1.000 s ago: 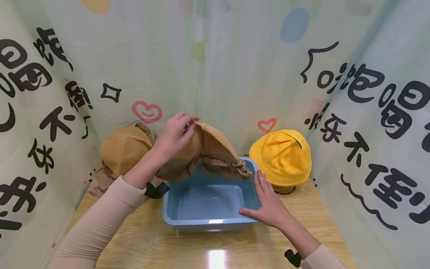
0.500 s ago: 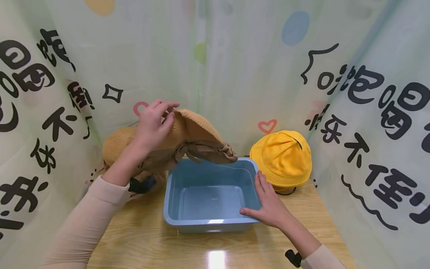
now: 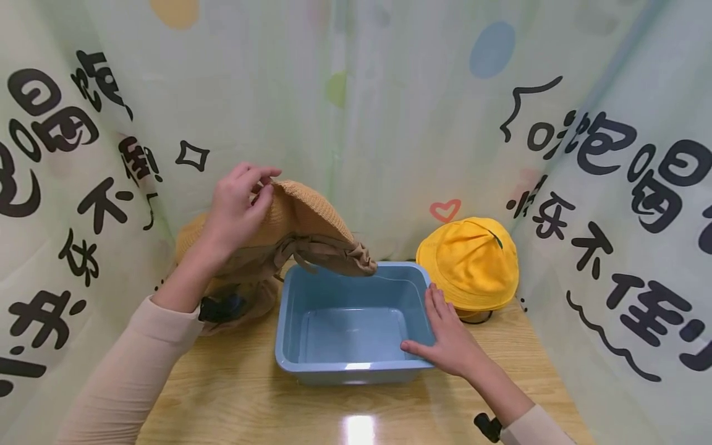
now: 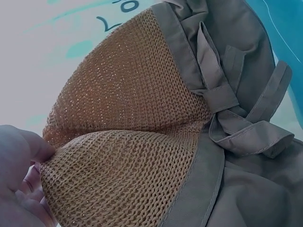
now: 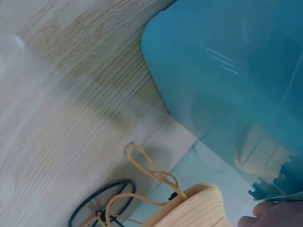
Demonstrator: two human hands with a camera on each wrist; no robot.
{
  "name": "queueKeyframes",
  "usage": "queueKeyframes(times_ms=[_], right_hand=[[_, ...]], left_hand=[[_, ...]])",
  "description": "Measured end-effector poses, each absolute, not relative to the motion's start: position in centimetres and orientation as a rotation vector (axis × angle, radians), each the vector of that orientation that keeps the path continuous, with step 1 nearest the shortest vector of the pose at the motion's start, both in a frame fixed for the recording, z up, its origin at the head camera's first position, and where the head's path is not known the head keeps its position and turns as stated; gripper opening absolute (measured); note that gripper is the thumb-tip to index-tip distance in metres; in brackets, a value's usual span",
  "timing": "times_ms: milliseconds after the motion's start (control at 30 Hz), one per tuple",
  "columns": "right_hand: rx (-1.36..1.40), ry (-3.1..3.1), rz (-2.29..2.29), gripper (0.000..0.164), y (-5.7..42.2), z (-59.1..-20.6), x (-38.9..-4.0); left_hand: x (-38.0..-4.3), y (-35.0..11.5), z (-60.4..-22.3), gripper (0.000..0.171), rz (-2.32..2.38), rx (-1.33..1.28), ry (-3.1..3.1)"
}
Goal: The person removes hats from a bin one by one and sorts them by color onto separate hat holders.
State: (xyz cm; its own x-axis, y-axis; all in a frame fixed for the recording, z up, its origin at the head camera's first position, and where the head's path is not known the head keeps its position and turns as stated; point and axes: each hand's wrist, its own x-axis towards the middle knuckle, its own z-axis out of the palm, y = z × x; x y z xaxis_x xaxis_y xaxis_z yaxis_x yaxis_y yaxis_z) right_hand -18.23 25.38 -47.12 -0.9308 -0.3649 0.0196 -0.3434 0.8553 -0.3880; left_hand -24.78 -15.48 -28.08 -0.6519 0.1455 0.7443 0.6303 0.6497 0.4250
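Note:
My left hand (image 3: 239, 207) pinches the crown of a tan knitted sun hat (image 3: 314, 213), which hangs above the back left of a blue plastic basin (image 3: 280, 334). In the left wrist view a brown fabric bow (image 4: 225, 101) trims the band of this hat, and the thumb and fingers gather its crown. My right hand (image 3: 453, 340) rests on the basin's right rim with fingers straight and thumb over the inside. The right wrist view catches only its fingertips (image 5: 279, 215) at the basin edge.
At the right rear, beside the basin, sits a yellow bucket hat (image 3: 470, 266) with a cord (image 5: 151, 172) trailing on the wooden table (image 3: 233, 389). Another tan hat (image 3: 189, 233) lies at the left, mostly hidden by my arm. Printed curtains (image 3: 384, 154) enclose the back and sides.
My left hand has carried the tan sun hat left and slightly up, from over the basin toward the other tan hat. My right hand keeps its place on the rim.

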Motion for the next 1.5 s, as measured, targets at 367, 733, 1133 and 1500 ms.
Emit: queueKeyframes(times_ms=[367,733,1133,1500], right_hand=[[-0.642,2.946,-0.708,0.096,25.3,-45.1,-17.9],[-1.041,2.817,-1.082,0.058,20.3,-36.8,-21.9],[-1.048,2.618,-1.486,0.042,15.1,-33.5,-25.6],[-1.039,2.449,-1.573,0.042,12.4,-33.1,-26.7]], left_hand=[[-24.5,-15.9,-28.2,0.027,-0.878,-0.687,-2.164],[-24.5,-15.4,-28.5,0.024,-0.897,-0.79,-2.094],[-24.3,-14.3,-29.0,0.021,-0.94,-0.835,-2.103],[-24.0,-13.7,-29.2,0.018,-0.959,-0.856,-2.076]])
